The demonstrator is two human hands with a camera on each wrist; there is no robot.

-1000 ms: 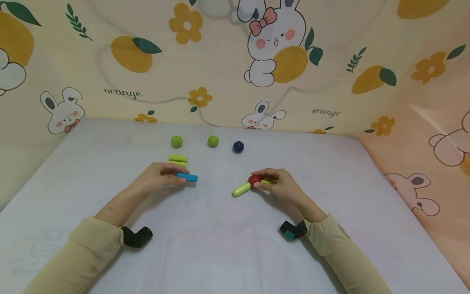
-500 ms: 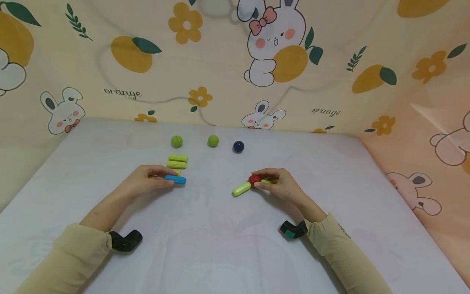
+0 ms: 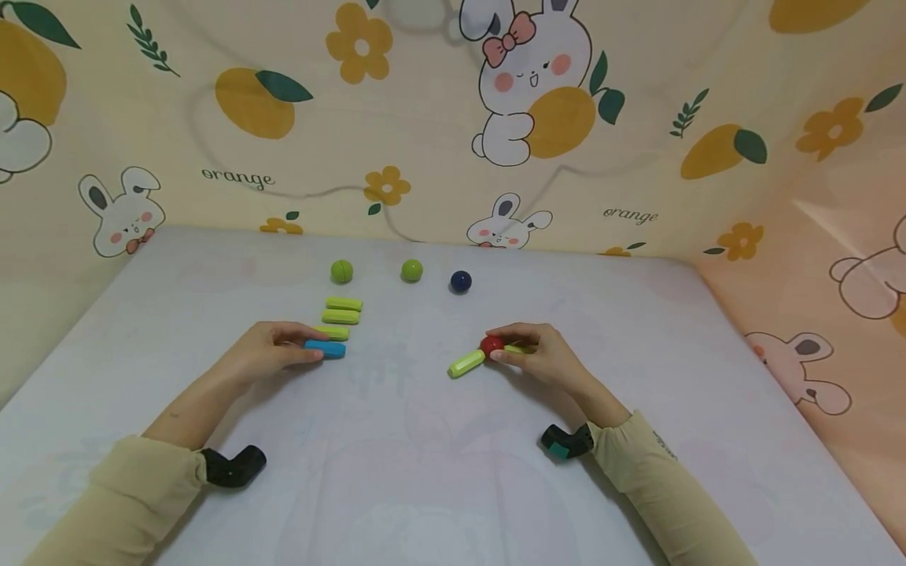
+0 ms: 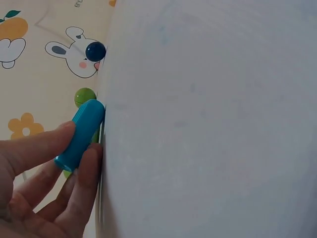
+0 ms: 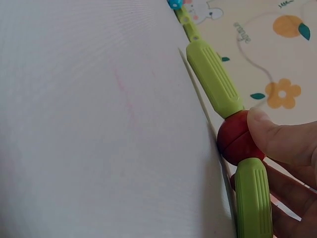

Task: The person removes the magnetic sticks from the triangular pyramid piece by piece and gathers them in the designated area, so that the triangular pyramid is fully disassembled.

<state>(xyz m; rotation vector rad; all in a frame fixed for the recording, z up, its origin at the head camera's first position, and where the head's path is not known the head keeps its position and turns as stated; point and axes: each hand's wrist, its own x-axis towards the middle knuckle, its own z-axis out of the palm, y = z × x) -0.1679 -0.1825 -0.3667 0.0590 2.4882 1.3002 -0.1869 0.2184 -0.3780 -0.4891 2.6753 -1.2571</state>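
Note:
My left hand [image 3: 265, 354] pinches a blue rod [image 3: 327, 349] between thumb and fingers. The rod's ribless sides and one end show in the left wrist view [image 4: 81, 134]. Just behind it lies a yellow-green rod [image 3: 336, 333], partly covered by the fingers. On the right, my right hand [image 3: 541, 354] grips a red ball [image 3: 491, 347]. One yellow-green rod [image 3: 466, 363] joins the ball and points left toward the front. A second yellow-green rod [image 5: 253, 198] meets the ball on the hand's side; in the head view the fingers hide much of it.
Two more yellow-green rods [image 3: 341, 317] lie side by side behind the left hand. Along the back of the white table [image 3: 396, 472] sit a green ball [image 3: 342, 271], another green ball [image 3: 412, 270] and a dark blue ball [image 3: 461, 281]. A printed cloth [image 3: 425, 118] hangs behind.
My left hand has moved left and slightly nearer with the blue rod, uncovering the third yellow-green rod behind it. The right hand keeps its hold on the red ball, unmoved.

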